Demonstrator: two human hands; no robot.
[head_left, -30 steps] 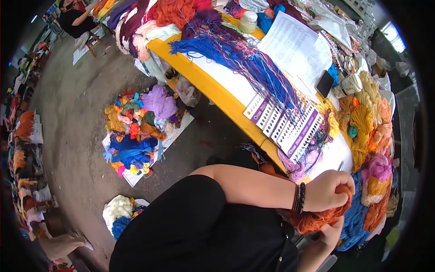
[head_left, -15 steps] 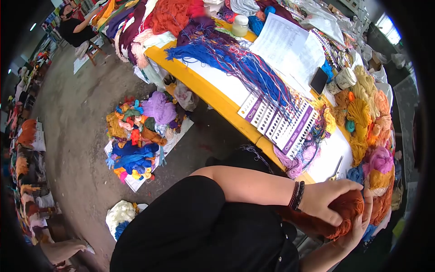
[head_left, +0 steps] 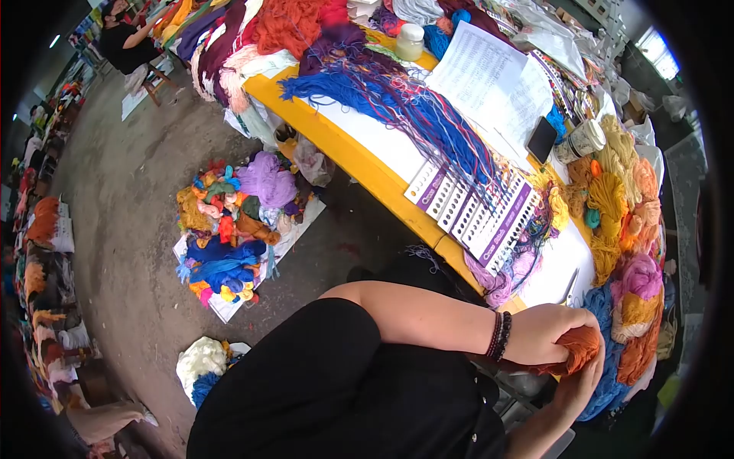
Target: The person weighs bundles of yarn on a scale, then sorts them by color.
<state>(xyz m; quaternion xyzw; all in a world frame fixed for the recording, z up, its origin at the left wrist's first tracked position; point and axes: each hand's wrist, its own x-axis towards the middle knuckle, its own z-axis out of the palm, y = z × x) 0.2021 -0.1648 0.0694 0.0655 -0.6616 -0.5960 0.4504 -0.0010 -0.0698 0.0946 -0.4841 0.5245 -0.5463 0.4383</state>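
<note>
Over the right end of the table, my left hand (head_left: 544,334), with dark beads at the wrist, is closed around a rust-orange skein of yarn (head_left: 579,348). My right hand (head_left: 582,382) wraps the same skein from below and the right, its fingers partly hidden. Part of the yarn trails under my left wrist. Just above the hands lie scissors (head_left: 571,286) on white paper. Blue yarn (head_left: 604,367) hangs right beside my right hand.
The yellow-edged table (head_left: 352,164) bears purple-banded thread cards (head_left: 489,222), blue strands, printed sheets (head_left: 478,69), a phone (head_left: 541,140) and jars. Yarn skeins (head_left: 264,180) lie piled on the floor. A person (head_left: 122,46) sits far left.
My hands have drawn closer together around the skein, which shows less between them and looks more tightly gathered. More blue yarn shows at the right.
</note>
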